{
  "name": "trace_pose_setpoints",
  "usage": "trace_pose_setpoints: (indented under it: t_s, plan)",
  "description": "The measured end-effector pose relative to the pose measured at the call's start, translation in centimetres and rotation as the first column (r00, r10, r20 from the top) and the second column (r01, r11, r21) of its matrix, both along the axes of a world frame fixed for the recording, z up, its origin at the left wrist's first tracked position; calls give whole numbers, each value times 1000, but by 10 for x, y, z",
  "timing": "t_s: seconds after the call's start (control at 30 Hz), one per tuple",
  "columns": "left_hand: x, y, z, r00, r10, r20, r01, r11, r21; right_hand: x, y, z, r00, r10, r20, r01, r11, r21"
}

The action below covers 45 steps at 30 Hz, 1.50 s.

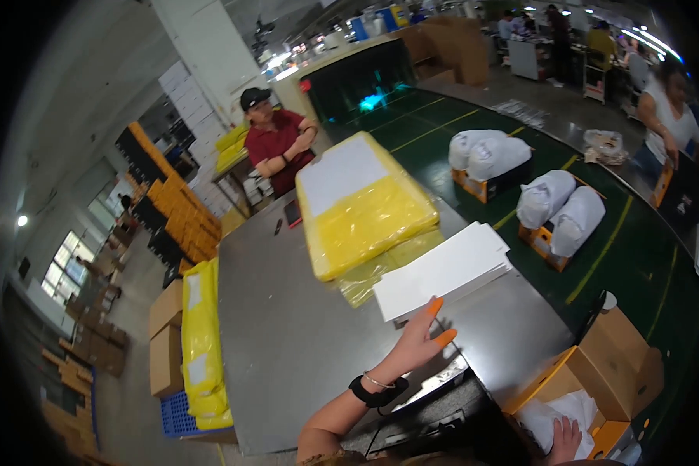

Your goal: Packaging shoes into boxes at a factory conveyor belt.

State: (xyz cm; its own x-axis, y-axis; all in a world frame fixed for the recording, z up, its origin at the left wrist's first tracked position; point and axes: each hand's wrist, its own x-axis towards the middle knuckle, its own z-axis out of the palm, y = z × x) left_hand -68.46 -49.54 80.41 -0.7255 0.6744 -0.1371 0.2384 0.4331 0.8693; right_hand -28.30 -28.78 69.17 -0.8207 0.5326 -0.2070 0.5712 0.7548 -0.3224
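Observation:
My left hand (pixel 418 342), with orange finger covers on two fingers, reaches over the near edge of the metal table. Its fingers are apart and hold nothing. The index fingertip is at the near edge of a stack of white sheets (pixel 443 268); I cannot tell whether it touches. At the lower right my right hand (pixel 567 443) lies with fingers spread on a white paper-wrapped bundle (pixel 547 415). This bundle sits inside an open orange-and-brown cardboard box (pixel 613 357), its lid folded back.
Yellow plastic-wrapped packs (pixel 373 217) lie on the metal table (pixel 279 334). Two orange boxes with white-wrapped bundles (pixel 493 155) stand on the green conveyor belt (pixel 637 303). A person in a red shirt (pixel 268 144) is across the table; another in white (pixel 668 116) is at far right.

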Motion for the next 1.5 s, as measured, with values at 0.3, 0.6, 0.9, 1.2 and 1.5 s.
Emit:
trace_pose_setpoints:
  t_s: [0.3, 0.6, 0.9, 1.2, 1.5]
  plan:
    - [8, -11, 35, 908, 68, 414, -347, 679, 647, -6, -1, 0, 999, 31, -23, -29, 996, 80]
    - [-12, -10, 92, 908, 118, 402, -413, 416, 810, -13, -16, 19, 989, 59, -138, -37, 986, 160]
    - [-28, -56, 133, 936, 216, 276, -327, 250, 912, -22, -20, 32, 983, 62, -170, -38, 990, 137]
    - [-45, -59, 161, 961, 49, 271, -275, 194, 942, -30, -18, 34, 981, 88, -170, -66, 989, 130]
    - [-43, -25, 136, 911, -13, 413, -374, 399, 837, -16, -3, 12, 997, 65, -44, -61, 994, 95]
